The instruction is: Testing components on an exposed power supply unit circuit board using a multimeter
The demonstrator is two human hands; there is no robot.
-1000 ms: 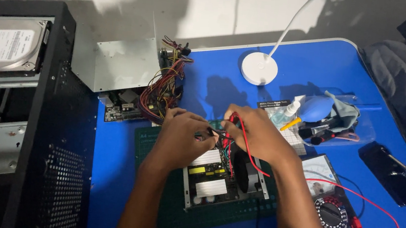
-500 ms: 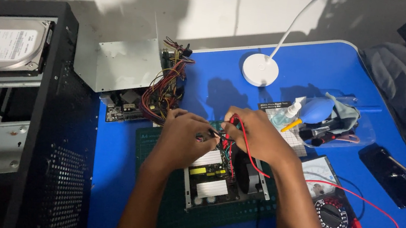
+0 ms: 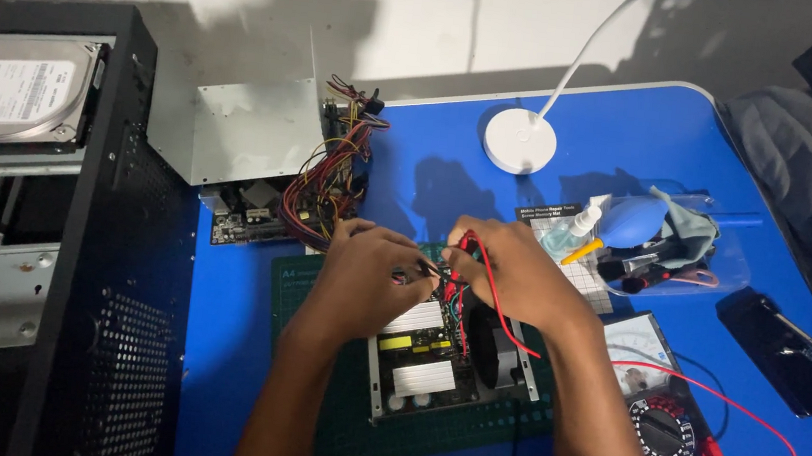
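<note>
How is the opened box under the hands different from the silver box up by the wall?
The opened power supply lies on the green mat with its cover off, showing white heat sinks and yellow parts; the silver box sits closed by the wall. Both hands, left hand and right hand, work over the open one; nobody touches the silver one. Both have coloured wires.

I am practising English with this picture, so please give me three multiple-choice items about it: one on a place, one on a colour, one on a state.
1. Where does the multimeter lie?
A. right of the open power supply
B. on the hard drive
C. under the lamp base

2. What colour is the table?
A. white
B. green
C. blue

3. In what state is the power supply?
A. cover off, parts showing
B. closed
C. still boxed

Answers: 1 A, it lies by the right forearm, its red lead curling beside it. 2 C, blue shows all around the green mat. 3 A, heat sinks and wires are bare under both hands.
</note>
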